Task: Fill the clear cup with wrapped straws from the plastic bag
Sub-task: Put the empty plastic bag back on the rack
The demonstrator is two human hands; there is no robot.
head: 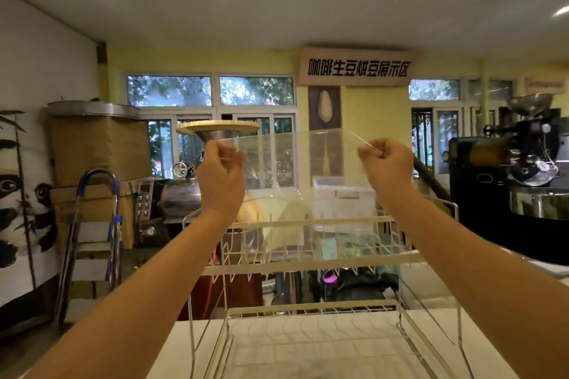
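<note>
1. Far left: wall mural [18, 194] with a panda and bamboo; in front of it a folded stepladder [92, 240] with blue grips, and behind that stacked cardboard boxes [98, 151] with a round metal tray on top.
2. Back wall is yellow with windows [212, 92] showing trees; a hanging sign [358, 67] with black characters sits centre-right.
3. Bottom centre: white countertop [181, 348] carrying a white two-tier wire dish rack [308, 268].
4. Left hand [220, 169] is raised at window height, fingers curled closed, pinching the left edge of the clear plastic bag [295, 160].
5. The bag is stretched flat between both hands, above the top tier of the rack, not touching it. Cannot tell if any straws are inside; the clear cup is not identifiable.
6. Right hand [388, 163] is level with the left, fist closed, gripping the bag's right upper corner.
7. Far right: black coffee roaster [511, 169] with metal hopper.
</note>
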